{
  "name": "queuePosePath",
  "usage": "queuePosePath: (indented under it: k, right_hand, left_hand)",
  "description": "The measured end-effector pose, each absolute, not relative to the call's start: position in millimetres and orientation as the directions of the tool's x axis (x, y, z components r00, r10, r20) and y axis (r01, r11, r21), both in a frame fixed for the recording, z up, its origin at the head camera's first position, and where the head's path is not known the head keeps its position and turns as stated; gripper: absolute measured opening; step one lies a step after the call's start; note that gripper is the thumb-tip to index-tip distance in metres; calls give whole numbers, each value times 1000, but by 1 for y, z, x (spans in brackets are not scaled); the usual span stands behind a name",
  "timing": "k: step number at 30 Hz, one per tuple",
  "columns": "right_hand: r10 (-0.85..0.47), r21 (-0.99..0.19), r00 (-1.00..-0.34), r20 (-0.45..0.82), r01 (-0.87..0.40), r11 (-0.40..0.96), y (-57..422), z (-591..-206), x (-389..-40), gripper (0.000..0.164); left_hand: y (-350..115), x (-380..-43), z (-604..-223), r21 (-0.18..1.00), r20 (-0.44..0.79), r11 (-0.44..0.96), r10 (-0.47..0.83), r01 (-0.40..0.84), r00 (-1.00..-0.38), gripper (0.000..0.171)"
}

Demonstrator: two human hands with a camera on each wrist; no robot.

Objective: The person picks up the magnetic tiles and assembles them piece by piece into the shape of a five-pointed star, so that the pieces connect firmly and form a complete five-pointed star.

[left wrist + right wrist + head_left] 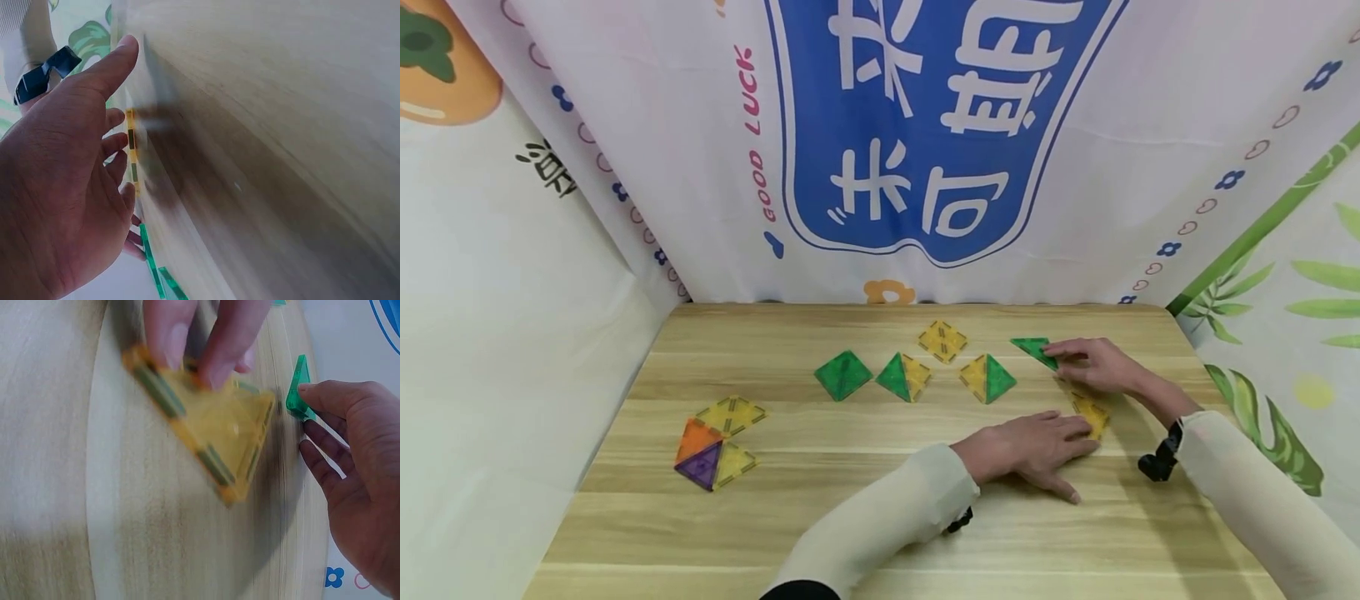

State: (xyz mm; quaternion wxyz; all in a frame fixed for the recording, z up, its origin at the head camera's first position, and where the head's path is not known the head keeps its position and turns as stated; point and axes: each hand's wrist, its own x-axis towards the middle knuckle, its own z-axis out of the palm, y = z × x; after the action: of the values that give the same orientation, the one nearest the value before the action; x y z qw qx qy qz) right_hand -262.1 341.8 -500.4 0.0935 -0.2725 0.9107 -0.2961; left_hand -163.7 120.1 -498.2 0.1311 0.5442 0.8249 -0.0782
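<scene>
At the table's right side my right hand [1097, 367] pinches a green translucent triangle tile [1030, 346] by its right corner. In the right wrist view the thumb lies on one face of this green tile [297, 394], fingers on its other side. My left hand [1041, 450] reaches across, its fingertips on a yellow triangle tile [1096, 410] just nearer than the right hand. Seen from the right wrist, two left fingers [228, 344] press the yellow tile's [219, 434] upper part. The left thumb stands away from it in the left wrist view.
Left of the hands lie a yellow-green pair [987, 377], another yellow-green pair [902, 377], a yellow diamond [943, 342] and a green diamond [843, 375]. At far left, orange [692, 437], purple [702, 467] and yellow tiles [733, 415] form a partial ring. A printed curtain [700, 208] hangs behind the table.
</scene>
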Motion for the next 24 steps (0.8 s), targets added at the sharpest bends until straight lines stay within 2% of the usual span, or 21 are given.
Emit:
queuePosePath:
  k: [13, 24]
  right_hand:
    - [-532, -521, -846, 44, -473, 710, 350, -504, -248, 34]
    - [-514, -468, -849, 119, -505, 725, 353, -507, -215, 31]
  left_hand:
    - [76, -156, -489, 5, -267, 380, 892, 925, -365, 90]
    - [44, -145, -488, 32, -249, 398, 892, 917, -378, 87]
